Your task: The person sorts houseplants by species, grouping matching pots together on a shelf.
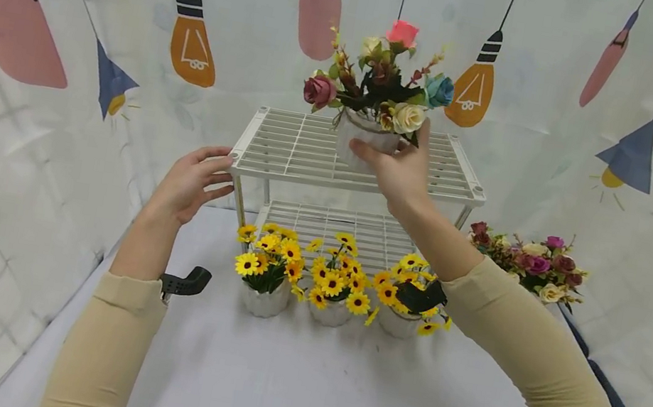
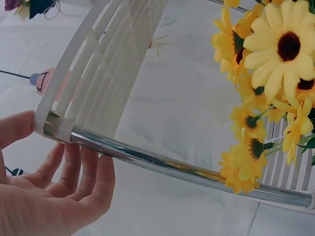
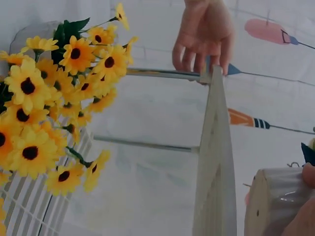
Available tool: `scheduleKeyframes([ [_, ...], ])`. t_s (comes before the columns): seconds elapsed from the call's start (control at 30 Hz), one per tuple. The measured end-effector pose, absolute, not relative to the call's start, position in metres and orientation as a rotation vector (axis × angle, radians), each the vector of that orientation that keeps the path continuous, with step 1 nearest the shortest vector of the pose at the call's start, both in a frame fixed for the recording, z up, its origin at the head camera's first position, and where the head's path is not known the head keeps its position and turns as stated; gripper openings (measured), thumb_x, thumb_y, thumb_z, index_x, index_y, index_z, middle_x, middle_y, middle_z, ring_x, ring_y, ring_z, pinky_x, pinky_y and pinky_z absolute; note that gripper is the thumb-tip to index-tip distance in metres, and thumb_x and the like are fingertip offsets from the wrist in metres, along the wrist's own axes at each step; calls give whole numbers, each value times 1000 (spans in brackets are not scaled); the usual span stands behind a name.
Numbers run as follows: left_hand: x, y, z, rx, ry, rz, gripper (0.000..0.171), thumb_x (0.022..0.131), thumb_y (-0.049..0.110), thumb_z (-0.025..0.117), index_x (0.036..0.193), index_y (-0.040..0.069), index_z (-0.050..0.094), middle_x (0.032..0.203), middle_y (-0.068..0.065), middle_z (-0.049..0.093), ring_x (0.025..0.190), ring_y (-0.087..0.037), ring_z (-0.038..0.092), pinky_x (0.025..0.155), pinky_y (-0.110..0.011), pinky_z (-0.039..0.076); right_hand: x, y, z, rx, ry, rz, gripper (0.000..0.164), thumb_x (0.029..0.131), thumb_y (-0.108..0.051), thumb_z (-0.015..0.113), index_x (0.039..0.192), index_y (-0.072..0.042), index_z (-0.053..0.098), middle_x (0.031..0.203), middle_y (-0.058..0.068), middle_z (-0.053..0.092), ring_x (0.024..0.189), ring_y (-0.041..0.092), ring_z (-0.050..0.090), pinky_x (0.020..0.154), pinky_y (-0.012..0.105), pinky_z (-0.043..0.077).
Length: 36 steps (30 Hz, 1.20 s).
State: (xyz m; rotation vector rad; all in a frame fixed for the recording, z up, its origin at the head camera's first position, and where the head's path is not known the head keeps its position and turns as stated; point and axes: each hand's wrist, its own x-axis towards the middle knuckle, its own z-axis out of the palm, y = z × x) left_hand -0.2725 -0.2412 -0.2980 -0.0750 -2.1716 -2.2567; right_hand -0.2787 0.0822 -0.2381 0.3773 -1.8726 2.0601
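My right hand (image 1: 399,172) grips a white pot (image 1: 355,129) of mixed artificial roses (image 1: 385,87) over the top shelf of a white wire rack (image 1: 290,147). In the right wrist view a gap shows between the underside of the pot (image 3: 275,196) and the shelf (image 3: 216,162). At the rack's left front corner, my left hand (image 1: 190,184) holds on. Up close in the left wrist view, its thumb touches the shelf corner (image 2: 59,125) while the other fingers bend around the metal post (image 2: 147,160).
Potted yellow daisies stand in a row at the rack's front: left (image 1: 267,265), middle (image 1: 335,284) and right (image 1: 401,317). Behind my right forearm, purple and cream flowers (image 1: 537,264) stand at the right. A white curtain (image 1: 520,171) printed with lamps hangs behind the white table (image 1: 296,386).
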Motion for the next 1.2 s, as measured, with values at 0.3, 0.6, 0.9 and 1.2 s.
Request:
scheduleKeyframes([
  [0.3,-272,-241,-297,-50,-2178,-2265,66,101,34,68,155,7,39,122,-2,60,110,-18,59,106,-43,43,-303,37,-236,310,-1922,2110,92,77,2,89,149,-23,38,148,-5,49,135,9,48,104,27,45],
  [0.6,-270,-244,-296,-25,-2184,-2292,65,102,34,67,154,8,39,129,-6,57,111,-20,58,107,-44,41,-323,-1,-241,189,-2119,2033,98,76,-8,93,154,-20,35,150,-2,46,139,14,42,104,29,44],
  [0.9,-272,-245,-296,-61,-2123,-2330,61,102,31,67,152,7,39,121,-1,58,106,-17,59,88,-29,52,-328,-39,-242,234,-2155,1888,87,75,-8,94,146,-14,43,140,2,55,127,10,52,94,21,48],
  [1.2,-275,-241,-296,-45,-2107,-2341,58,101,32,68,148,9,42,128,-7,55,108,-19,58,91,-31,50,-334,-46,-245,233,-2254,1671,88,78,-21,94,148,-14,42,137,5,54,126,15,49,101,25,41],
])
